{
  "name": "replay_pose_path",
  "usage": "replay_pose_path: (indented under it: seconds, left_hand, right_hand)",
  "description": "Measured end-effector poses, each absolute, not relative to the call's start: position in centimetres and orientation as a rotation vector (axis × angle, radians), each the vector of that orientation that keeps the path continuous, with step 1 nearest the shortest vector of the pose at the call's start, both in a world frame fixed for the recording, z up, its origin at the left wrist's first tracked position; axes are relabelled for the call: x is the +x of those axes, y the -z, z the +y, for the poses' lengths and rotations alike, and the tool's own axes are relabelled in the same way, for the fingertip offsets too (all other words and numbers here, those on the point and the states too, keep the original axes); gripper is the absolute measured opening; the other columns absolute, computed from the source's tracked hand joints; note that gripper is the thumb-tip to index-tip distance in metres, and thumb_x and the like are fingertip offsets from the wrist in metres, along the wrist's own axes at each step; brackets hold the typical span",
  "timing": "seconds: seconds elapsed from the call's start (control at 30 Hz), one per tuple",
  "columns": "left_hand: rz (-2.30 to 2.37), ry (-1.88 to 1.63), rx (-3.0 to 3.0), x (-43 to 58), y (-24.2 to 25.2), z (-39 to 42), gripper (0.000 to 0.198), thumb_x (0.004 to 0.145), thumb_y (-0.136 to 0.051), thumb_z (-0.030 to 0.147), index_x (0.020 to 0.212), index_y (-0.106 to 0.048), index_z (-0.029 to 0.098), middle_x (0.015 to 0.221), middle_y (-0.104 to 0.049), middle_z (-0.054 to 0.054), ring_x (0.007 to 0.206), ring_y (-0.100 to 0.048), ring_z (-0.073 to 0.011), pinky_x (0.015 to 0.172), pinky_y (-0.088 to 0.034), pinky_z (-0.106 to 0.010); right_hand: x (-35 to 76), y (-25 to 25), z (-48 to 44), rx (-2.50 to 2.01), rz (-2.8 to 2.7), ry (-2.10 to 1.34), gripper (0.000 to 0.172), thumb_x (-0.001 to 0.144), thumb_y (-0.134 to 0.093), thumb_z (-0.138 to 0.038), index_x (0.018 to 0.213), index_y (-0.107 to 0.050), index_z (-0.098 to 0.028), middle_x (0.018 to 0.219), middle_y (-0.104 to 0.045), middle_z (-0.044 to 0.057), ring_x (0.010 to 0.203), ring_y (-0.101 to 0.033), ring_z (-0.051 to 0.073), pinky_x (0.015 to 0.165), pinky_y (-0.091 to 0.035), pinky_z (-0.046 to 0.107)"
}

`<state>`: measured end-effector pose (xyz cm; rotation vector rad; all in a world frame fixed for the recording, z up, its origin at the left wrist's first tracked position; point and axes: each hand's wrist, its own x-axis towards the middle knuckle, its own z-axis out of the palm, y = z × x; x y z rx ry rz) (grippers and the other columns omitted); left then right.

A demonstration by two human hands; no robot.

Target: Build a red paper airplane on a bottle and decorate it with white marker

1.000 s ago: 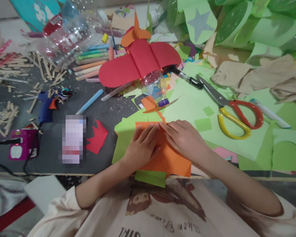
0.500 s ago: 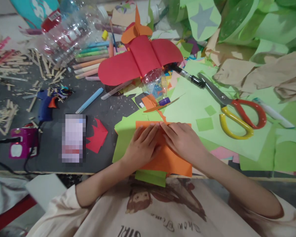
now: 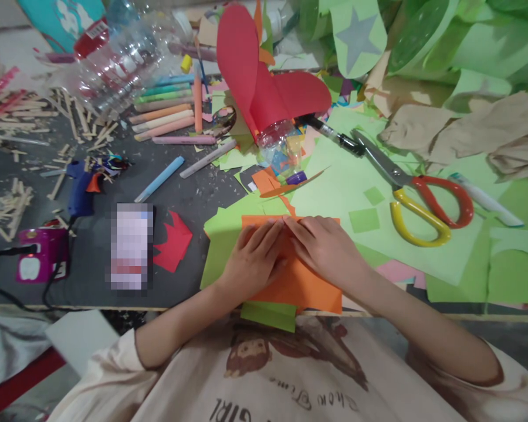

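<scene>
Both my hands lie on an orange sheet of paper (image 3: 312, 290) at the table's front edge. My left hand (image 3: 253, 258) rests flat on its left part, fingers stretched towards the far edge and thumb pointing inward. On the right part, my right hand (image 3: 328, 252) presses with its fingers out along the same edge. The fingertips of both hands meet near the middle of that edge. Neither hand is wrapped round anything. Green paper (image 3: 268, 316) sticks out from under the orange sheet. Beyond the hands stands a clear bottle (image 3: 279, 143) covered with red paper wings (image 3: 237, 64).
Scissors (image 3: 400, 176) with red and yellow handles lie right, beside a black marker (image 3: 334, 135). To the left are a phone (image 3: 132, 246), red paper crown shape (image 3: 173, 240), blue glue gun (image 3: 81, 187), purple box (image 3: 41, 255) with cables, and several coloured pens (image 3: 165, 117).
The red paper on the bottle has shifted: its left wing now points up and away instead of out to the left, uncovering pens. My hands have stayed in place on the orange paper.
</scene>
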<state>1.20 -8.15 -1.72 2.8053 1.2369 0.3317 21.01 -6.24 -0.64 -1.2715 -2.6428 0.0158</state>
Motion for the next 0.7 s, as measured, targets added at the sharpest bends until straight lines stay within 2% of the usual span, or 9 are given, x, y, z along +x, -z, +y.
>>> replay_pose_path:
  seconds: [0.2,0.33,0.7]
  left_hand:
    - [1.264,-0.403,2.809,1.14,1.96,-8.2,0.043,0.101,-0.041,0.032,0.13,-0.06,0.006,0.132,-0.063,-0.02,0.129,-0.055,-0.0293,0.109,-0.04,-0.04]
    - [1.256,-0.38,2.795,1.11,1.97,-8.2,0.046,0.101,-0.041,0.033,0.135,-0.055,0.005,0.133,-0.062,-0.021,0.13,-0.054,-0.0299,0.109,-0.041,-0.041]
    - [1.253,-0.327,2.779,1.22,1.8,-8.23,0.047,0.101,-0.042,0.032,0.137,-0.054,0.005,0.136,-0.061,-0.021,0.133,-0.052,-0.0295,0.111,-0.041,-0.041]
  right_hand:
    - [20.92,0.69,-6.22,-1.278,-2.654,-0.002,0.034,0.096,-0.046,-0.014,0.123,-0.066,-0.008,0.078,-0.061,0.007,0.071,-0.053,0.021,0.066,-0.038,0.033]
    - [20.75,0.68,-6.26,-1.287,-2.663,0.017,0.034,0.096,-0.047,-0.013,0.123,-0.067,-0.01,0.076,-0.061,0.006,0.07,-0.052,0.021,0.065,-0.036,0.033]
    - [20.53,0.86,-6.37,-1.272,-2.674,0.045,0.037,0.095,-0.044,-0.011,0.125,-0.064,-0.003,0.072,-0.064,0.006,0.069,-0.054,0.02,0.067,-0.037,0.032]
